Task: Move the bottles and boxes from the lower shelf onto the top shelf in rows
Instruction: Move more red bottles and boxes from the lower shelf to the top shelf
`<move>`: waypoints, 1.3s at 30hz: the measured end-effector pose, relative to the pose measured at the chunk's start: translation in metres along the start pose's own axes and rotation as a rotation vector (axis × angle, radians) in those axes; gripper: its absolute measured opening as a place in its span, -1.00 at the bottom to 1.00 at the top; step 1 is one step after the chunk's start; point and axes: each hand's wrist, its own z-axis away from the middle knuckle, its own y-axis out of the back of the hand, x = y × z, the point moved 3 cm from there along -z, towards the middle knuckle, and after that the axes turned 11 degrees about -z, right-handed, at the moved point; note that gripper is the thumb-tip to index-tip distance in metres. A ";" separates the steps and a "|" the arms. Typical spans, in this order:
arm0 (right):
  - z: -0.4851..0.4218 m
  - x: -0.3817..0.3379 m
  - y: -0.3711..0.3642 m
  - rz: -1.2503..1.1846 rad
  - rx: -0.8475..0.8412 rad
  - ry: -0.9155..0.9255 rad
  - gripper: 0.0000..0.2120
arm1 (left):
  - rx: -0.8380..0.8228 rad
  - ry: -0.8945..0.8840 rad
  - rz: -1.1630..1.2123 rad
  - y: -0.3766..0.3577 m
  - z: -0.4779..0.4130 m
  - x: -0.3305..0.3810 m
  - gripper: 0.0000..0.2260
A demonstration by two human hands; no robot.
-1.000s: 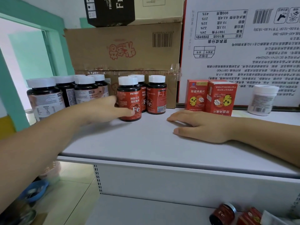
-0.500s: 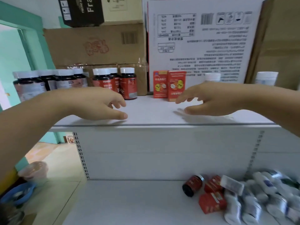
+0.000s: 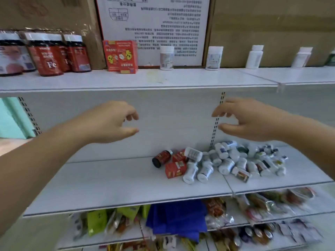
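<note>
On the top shelf (image 3: 163, 79) stand red-labelled bottles (image 3: 49, 57) with white caps at the left, two red boxes (image 3: 120, 56) beside them, and white bottles (image 3: 166, 57) spaced out to the right. The lower shelf (image 3: 112, 180) holds a heap: a dark red bottle (image 3: 161, 158) lying on its side, red boxes (image 3: 175, 169), and several white bottles (image 3: 226, 164). My left hand (image 3: 110, 122) and my right hand (image 3: 246, 119) hover in front of the shelf's back panel, between the two shelves, fingers loosely curled, holding nothing.
Cardboard cartons and a white printed carton (image 3: 154, 24) stand behind the top shelf's rows. Below the lower shelf, another shelf carries packets and a blue bag (image 3: 177, 218). A teal wall (image 3: 12, 118) shows at the left.
Both hands came off the top shelf and dropped to the height of the back panel. My view tilted down and right, bringing the lower shelf's heap into sight.
</note>
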 end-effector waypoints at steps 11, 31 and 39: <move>-0.017 0.063 -0.170 -0.157 -0.206 -0.219 -0.57 | -0.287 0.123 0.209 -0.185 -0.040 0.033 -0.66; -0.183 0.095 -0.390 -0.121 -0.126 0.111 -0.51 | -0.449 0.382 0.754 -0.431 -0.188 0.033 -0.72; -0.129 0.065 -0.286 -1.520 0.029 -0.502 -0.39 | -0.360 0.573 1.810 -0.301 -0.116 0.031 -0.72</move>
